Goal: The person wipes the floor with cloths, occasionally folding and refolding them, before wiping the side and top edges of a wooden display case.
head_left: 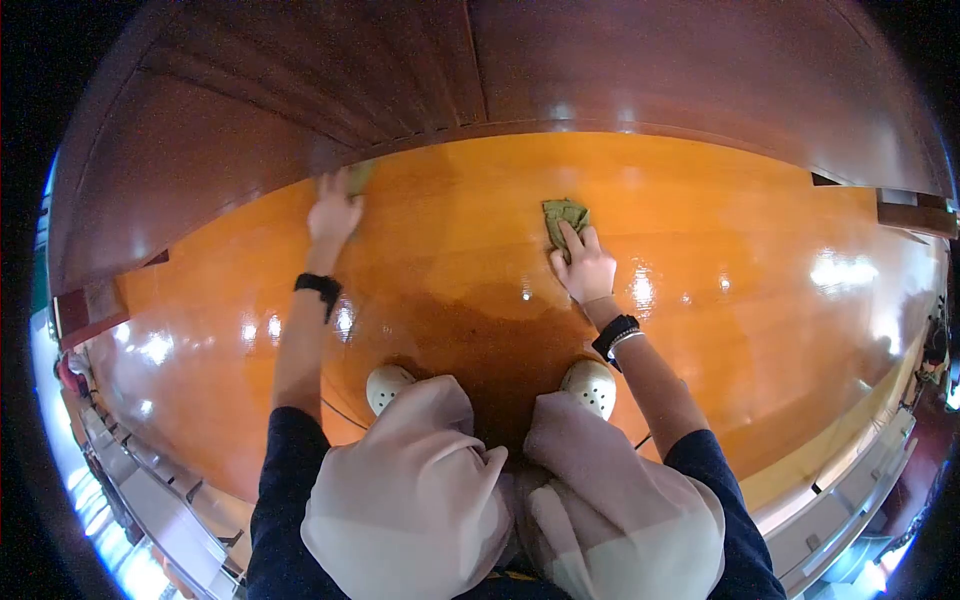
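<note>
On the glossy orange-brown wooden floor (450,220), my right hand (588,270) presses a crumpled green cloth (566,212) with its fingers. Near the base of the dark wooden panel, my left hand (334,212) is blurred by motion. A greenish cloth (360,178) shows at its fingertips, also smeared; its fingers seem to hold it against the floor. Both wrists wear black bands.
A dark brown wooden panel (640,70) curves across the top. Two light clogs (588,388) stand on the floor under my bent knees. A thin dark cable (343,414) runs near my left foot. Grey furniture (165,510) lines the lower left edge.
</note>
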Action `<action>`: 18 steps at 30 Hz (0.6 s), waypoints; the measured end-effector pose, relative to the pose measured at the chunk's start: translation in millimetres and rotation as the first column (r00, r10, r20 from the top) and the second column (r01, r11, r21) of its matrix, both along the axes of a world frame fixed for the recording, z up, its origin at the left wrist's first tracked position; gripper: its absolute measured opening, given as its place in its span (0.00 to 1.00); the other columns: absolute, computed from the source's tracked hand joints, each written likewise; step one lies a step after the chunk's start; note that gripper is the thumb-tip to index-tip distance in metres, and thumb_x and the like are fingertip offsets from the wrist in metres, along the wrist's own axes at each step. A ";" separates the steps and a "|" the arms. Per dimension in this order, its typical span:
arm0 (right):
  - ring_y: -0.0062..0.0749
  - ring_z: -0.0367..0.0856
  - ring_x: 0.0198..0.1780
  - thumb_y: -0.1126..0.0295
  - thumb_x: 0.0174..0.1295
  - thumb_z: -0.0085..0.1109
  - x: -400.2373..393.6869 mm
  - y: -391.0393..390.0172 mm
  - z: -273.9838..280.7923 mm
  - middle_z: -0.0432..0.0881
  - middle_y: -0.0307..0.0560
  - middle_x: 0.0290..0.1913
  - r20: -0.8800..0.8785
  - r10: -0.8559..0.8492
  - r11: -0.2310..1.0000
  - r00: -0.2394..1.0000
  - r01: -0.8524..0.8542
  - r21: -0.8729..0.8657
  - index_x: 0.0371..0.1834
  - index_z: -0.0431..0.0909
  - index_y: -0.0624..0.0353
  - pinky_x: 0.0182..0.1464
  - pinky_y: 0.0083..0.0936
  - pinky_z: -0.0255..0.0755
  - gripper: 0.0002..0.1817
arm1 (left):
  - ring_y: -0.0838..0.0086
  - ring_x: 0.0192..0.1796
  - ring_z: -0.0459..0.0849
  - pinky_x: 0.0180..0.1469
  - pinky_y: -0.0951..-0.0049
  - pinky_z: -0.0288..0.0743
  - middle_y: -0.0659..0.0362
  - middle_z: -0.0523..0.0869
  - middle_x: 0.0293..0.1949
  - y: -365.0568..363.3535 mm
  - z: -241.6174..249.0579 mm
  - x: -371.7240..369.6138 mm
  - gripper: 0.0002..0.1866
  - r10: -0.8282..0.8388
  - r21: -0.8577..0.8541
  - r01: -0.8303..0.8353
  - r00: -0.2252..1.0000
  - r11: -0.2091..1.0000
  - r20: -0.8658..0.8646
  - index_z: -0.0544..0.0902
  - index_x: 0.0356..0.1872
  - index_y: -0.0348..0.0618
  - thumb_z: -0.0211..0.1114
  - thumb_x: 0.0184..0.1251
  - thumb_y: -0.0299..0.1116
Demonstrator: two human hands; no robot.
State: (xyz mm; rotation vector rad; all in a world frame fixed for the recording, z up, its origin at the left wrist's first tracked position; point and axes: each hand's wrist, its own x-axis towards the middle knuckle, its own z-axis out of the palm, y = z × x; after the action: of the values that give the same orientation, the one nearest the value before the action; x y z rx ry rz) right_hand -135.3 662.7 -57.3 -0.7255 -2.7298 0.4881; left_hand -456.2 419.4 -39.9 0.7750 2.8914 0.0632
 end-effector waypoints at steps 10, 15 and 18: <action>0.41 0.77 0.27 0.60 0.52 0.55 -0.1 4.7 -4.6 0.73 0.47 0.36 -0.008 0.013 1.000 1.000 -0.013 -0.024 0.50 0.75 0.51 0.27 0.34 0.74 0.21 | 0.52 0.60 0.68 0.62 0.60 0.63 0.48 0.62 0.65 40.1 -26.5 -72.1 0.30 -0.024 -0.057 0.041 0.961 0.998 0.276 0.65 0.61 0.38 0.51 0.64 0.48; 0.41 0.77 0.26 0.60 0.52 0.55 0.8 4.2 -0.3 0.72 0.47 0.34 -0.007 -0.004 0.999 1.000 0.004 -0.047 0.51 0.75 0.51 0.27 0.34 0.74 0.21 | 0.51 0.49 0.78 0.52 0.56 0.72 0.49 0.61 0.65 151.4 5.2 45.9 0.30 -0.174 -0.078 0.214 0.920 0.974 0.351 0.62 0.62 0.41 0.52 0.61 0.45; 0.41 0.77 0.26 0.60 0.51 0.55 0.3 3.2 -2.8 0.72 0.47 0.33 -0.008 -0.016 1.000 1.000 0.016 -0.027 0.51 0.75 0.50 0.27 0.34 0.74 0.21 | 0.53 0.44 0.81 0.42 0.56 0.77 0.48 0.57 0.66 141.3 5.0 108.2 0.33 -0.406 0.201 0.373 0.900 0.906 0.158 0.60 0.63 0.43 0.60 0.55 0.37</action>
State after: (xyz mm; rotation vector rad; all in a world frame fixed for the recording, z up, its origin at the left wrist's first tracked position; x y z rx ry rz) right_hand -135.0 665.9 -60.1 -0.7496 -2.7129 0.5248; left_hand -348.0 560.7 -35.0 1.2876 2.5135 0.3191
